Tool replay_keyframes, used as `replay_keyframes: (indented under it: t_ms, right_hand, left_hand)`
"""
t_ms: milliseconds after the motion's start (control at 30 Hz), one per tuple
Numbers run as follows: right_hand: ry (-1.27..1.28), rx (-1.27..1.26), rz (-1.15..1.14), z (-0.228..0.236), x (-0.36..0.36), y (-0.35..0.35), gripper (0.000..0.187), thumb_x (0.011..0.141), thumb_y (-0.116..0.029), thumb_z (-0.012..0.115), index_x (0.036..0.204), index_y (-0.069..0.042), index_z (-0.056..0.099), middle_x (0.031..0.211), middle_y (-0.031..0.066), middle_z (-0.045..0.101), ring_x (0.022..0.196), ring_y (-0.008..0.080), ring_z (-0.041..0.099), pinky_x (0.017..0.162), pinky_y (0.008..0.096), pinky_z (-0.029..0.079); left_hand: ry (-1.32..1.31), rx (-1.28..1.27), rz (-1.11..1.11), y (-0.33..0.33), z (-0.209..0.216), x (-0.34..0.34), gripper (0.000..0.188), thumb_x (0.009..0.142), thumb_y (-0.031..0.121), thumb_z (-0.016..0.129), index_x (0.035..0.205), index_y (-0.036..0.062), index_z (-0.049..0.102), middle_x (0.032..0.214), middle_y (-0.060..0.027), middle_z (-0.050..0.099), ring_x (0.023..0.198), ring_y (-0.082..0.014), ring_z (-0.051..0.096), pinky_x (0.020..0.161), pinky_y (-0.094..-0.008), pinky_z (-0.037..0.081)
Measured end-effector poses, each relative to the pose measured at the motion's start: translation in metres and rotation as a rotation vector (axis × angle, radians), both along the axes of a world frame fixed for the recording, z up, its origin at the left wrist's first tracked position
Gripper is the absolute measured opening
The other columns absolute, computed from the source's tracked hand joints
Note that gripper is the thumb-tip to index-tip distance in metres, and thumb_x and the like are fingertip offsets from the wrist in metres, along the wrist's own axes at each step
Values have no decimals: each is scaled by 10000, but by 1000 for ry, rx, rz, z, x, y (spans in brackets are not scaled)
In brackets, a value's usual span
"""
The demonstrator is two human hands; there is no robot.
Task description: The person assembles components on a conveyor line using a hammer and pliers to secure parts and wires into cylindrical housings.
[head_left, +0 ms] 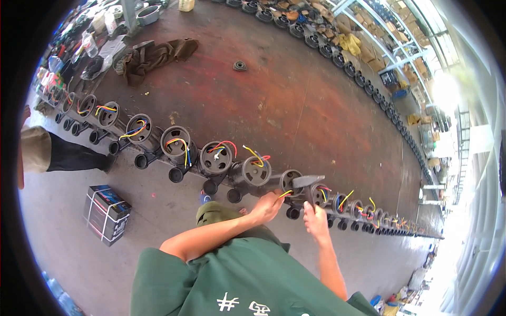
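My right hand is wrapped round the handle of a hammer, its grey head over the rims of two neighbouring motor housings. Just left of it, my left hand is closed, with yellow wires coming out at its fingertips. Those wires lie by a dark grey round motor housing, partly hidden by the hammer head. On the left of my left hand stands another housing, open-topped, with yellow and red wires rising from it. Each housing has a short round side tube pointing toward me.
The row of housings runs along the edge of a worn reddish-brown platform. A brown cloth and a small round part lie on it. A strapped black box sits on the floor. Another person's leg is at left.
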State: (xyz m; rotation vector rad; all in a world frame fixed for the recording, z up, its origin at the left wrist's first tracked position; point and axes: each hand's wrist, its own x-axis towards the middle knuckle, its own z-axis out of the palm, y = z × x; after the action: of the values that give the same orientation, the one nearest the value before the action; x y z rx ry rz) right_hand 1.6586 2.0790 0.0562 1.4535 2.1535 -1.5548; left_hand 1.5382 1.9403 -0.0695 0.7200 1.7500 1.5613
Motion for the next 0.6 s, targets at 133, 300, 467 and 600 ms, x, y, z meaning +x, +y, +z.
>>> replay_keyframes:
  t_ms: [133, 300, 467, 600]
  right_hand:
    - [100, -120, -120, 44, -10, -11, 367, 1068, -417, 517, 832, -137, 496, 593, -94, 390, 447, 18, 344, 395, 219, 288]
    - [202, 379, 67, -7, -4, -21, 406, 1056, -431, 527, 810, -109, 504, 602, -52, 468, 462, 51, 417, 408, 245, 338]
    - [-27, 94, 8, -7, -3, -3, 407, 1034, -459, 562, 840, -104, 514, 623, -66, 461, 503, 39, 423, 426, 234, 337]
    - [91, -105, -88, 47, -15, -3, 396, 1032, -445, 578, 880, -80, 571, 659, -51, 495, 542, 33, 431, 457, 221, 336]
  left_hand:
    - [-16, -41, -32, -3, 7, -5, 288, 1044, 233, 510, 854, 29, 580, 744, -136, 601, 701, -331, 599, 660, -448, 465]
    - [-63, 41, -41, -2, -2, -1, 186, 1030, 209, 523, 1036, 37, 592, 874, -193, 608, 846, -403, 598, 745, -496, 464]
    - [-4, 146, -10, 0, -9, 1, 188, 1027, 176, 518, 1075, 27, 623, 902, -204, 605, 845, -420, 587, 738, -497, 457]
    - [-65, 90, -5, 1, 3, 0, 208, 1025, 163, 517, 897, 7, 563, 794, -101, 549, 746, -239, 546, 721, -378, 458]
